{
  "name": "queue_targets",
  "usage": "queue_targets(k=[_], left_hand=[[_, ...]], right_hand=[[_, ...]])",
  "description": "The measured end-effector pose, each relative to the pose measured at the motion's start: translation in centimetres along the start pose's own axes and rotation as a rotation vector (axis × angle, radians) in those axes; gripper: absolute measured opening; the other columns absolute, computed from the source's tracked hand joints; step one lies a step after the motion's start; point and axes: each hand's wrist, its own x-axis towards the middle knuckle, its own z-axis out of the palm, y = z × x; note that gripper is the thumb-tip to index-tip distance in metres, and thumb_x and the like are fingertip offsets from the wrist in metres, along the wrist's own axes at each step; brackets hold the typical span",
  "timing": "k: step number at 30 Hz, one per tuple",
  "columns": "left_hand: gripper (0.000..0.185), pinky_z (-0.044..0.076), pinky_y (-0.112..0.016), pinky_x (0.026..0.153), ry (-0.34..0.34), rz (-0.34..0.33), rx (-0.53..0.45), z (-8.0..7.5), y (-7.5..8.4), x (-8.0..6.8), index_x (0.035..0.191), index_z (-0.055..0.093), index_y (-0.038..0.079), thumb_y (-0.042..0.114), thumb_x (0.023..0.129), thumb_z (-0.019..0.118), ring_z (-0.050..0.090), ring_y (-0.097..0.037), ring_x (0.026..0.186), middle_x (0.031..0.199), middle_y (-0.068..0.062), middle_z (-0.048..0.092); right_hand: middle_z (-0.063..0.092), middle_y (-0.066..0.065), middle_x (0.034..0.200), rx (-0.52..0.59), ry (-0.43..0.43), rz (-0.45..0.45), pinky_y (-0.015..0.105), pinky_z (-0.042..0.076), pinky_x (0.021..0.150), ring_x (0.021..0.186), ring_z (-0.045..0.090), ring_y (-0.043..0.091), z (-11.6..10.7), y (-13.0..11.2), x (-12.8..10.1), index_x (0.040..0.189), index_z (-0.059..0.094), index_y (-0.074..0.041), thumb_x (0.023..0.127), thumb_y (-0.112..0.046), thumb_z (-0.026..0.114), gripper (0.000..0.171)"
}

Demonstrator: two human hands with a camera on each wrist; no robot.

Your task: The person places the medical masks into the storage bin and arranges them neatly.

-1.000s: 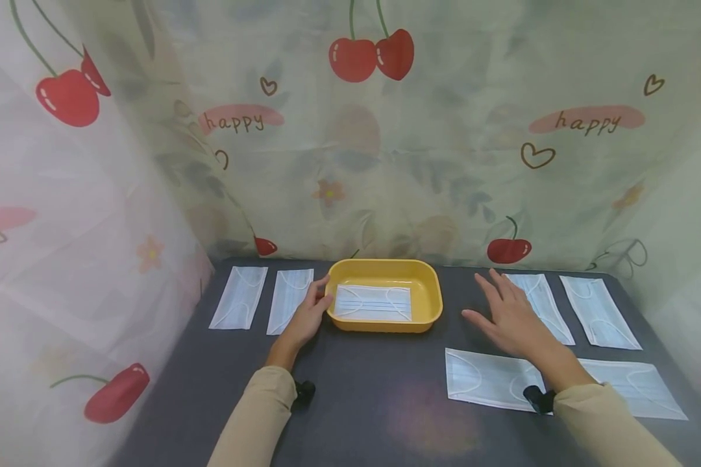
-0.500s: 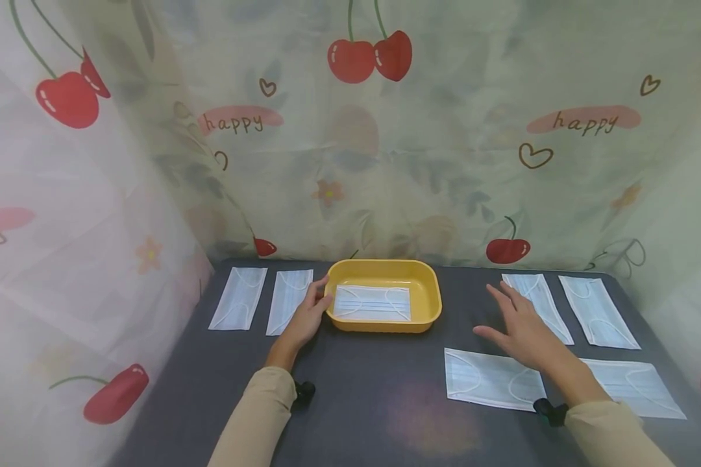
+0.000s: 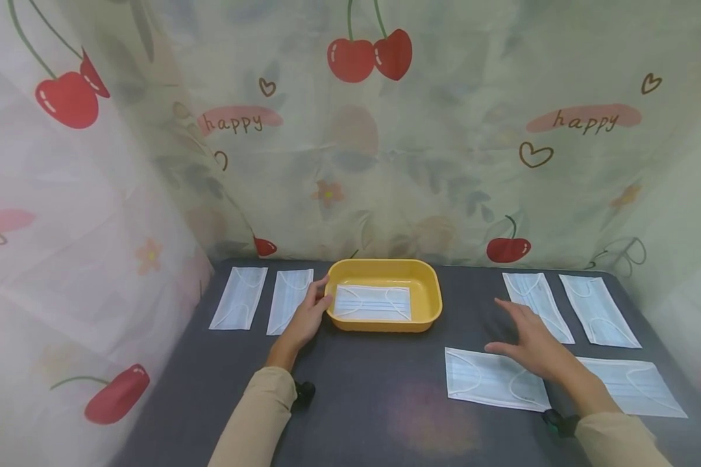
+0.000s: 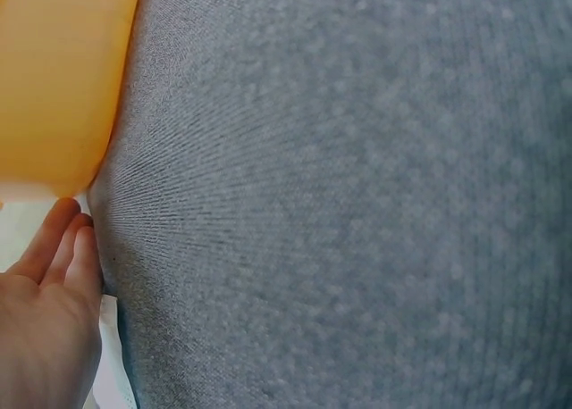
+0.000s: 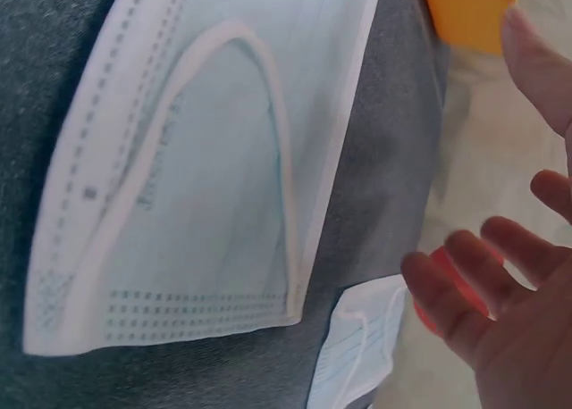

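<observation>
A yellow tray (image 3: 432,295) stands at the back middle of the dark grey table and holds one white face mask (image 3: 372,303). My left hand (image 3: 308,318) rests against the tray's left end with its fingers on the rim; the left wrist view shows the tray wall (image 4: 54,79) beside the fingers (image 4: 63,248). My right hand (image 3: 528,337) hovers open, fingers spread, over the right end of a flat mask (image 3: 485,379) near the front right. That mask (image 5: 188,186) fills the right wrist view below my spread fingers (image 5: 483,275).
Two masks (image 3: 239,297) (image 3: 289,299) lie left of the tray. Two more (image 3: 537,305) (image 3: 598,310) lie at the back right, and another (image 3: 637,386) at the front right. Cherry-print curtains (image 3: 385,143) wall in the table on the back and both sides.
My right hand has drawn back from beside the tray toward me and to the right, ending over the front-right mask. The left hand has stayed on the tray.
</observation>
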Motion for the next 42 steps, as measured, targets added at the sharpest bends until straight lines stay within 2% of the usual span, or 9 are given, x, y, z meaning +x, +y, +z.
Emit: queue_targets(k=[5, 9, 16, 26, 34, 42], left_hand=[[0.049, 0.033, -0.056, 0.121, -0.009, 0.028, -0.007, 0.1, 0.2, 0.0, 0.155, 0.034, 0.035, 0.038, 0.108, 0.046, 0.052, -0.034, 0.137, 0.146, -0.016, 0.054], [0.049, 0.034, -0.056, 0.121, -0.009, 0.031, -0.008, 0.1, 0.3, 0.0, 0.156, 0.034, 0.034, 0.037, 0.108, 0.046, 0.052, -0.034, 0.137, 0.146, -0.017, 0.054], [0.049, 0.032, -0.058, 0.121, -0.006, 0.024, 0.011, 0.0, 0.2, 0.2, 0.156, 0.033, 0.036, 0.038, 0.108, 0.045, 0.052, -0.034, 0.136, 0.146, -0.016, 0.054], [0.048, 0.032, -0.057, 0.121, -0.004, 0.002, 0.012, -0.1, 0.0, 0.3, 0.154, 0.034, 0.039, 0.041, 0.108, 0.045, 0.052, -0.034, 0.136, 0.145, -0.013, 0.054], [0.048, 0.033, -0.057, 0.121, 0.001, 0.005, 0.012, 0.0, -0.2, 0.1, 0.154, 0.034, 0.039, 0.041, 0.108, 0.046, 0.052, -0.034, 0.137, 0.146, -0.014, 0.054], [0.048, 0.032, -0.058, 0.121, -0.003, 0.002, 0.012, 0.0, -0.2, 0.2, 0.154, 0.033, 0.041, 0.043, 0.107, 0.045, 0.052, -0.033, 0.136, 0.146, -0.013, 0.054]], right_hand=[[0.043, 0.033, 0.148, 0.048, -0.013, -0.004, 0.064, 0.051, 0.097, 0.125, 0.053, 0.051, 0.0, 0.8, -0.7, 0.155, 0.031, 0.002, 0.076, -0.041, 0.089, 0.107], [0.051, 0.033, 0.138, 0.057, -0.044, 0.015, 0.060, 0.053, 0.092, 0.114, 0.059, 0.045, -0.1, 1.3, -1.1, 0.151, 0.036, 0.005, 0.075, -0.040, 0.090, 0.103], [0.055, 0.036, 0.131, 0.069, -0.132, 0.089, 0.061, 0.051, 0.094, 0.114, 0.060, 0.048, -0.3, 1.8, -1.7, 0.145, 0.041, 0.009, 0.077, -0.039, 0.088, 0.096], [0.061, 0.029, 0.118, 0.040, -0.103, 0.085, 0.058, 0.052, 0.090, 0.105, 0.062, 0.043, 0.2, 2.4, -2.2, 0.131, 0.054, 0.009, 0.075, -0.034, 0.090, 0.079], [0.061, 0.016, 0.107, -0.007, -0.113, 0.134, 0.041, 0.048, 0.081, 0.098, 0.056, 0.028, 0.9, 3.1, -2.2, 0.115, 0.064, 0.002, 0.071, -0.032, 0.092, 0.062], [0.066, 0.009, 0.098, 0.005, -0.136, 0.160, 0.038, 0.050, 0.076, 0.090, 0.059, 0.023, 0.9, 3.3, -1.9, 0.109, 0.066, -0.002, 0.073, -0.030, 0.091, 0.052]])
